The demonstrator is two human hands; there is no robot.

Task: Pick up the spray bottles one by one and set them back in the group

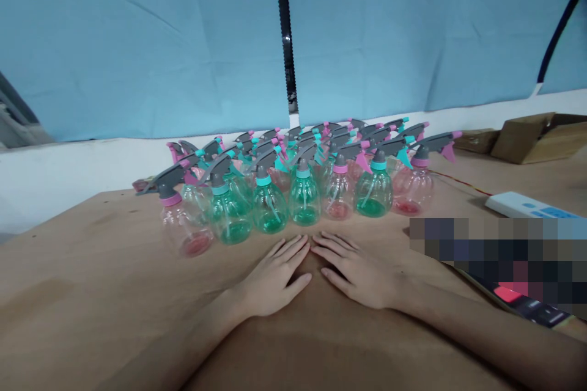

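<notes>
My left hand [279, 278] lies palm down on the wooden table [114, 293], fingers stretched forward, holding nothing. Beside it my right hand [355, 272] rests the same way, its fingertips close to those of the left. Just beyond both hands stand several rows of clear spray bottles with grey trigger heads. A green spray bottle [304, 198] is straight ahead of the fingertips, with a pink spray bottle [339, 195] to its right. At the left end of the front row is another pink spray bottle [186, 229]. The rear bottles are partly hidden by the front ones.
On the right lie a white power strip [527, 204] and a phone-like device [532, 305], partly blurred out by pixels. An open cardboard box [536, 137] sits at the back right. A blue sheet [183, 43] with a black strip hangs behind the table.
</notes>
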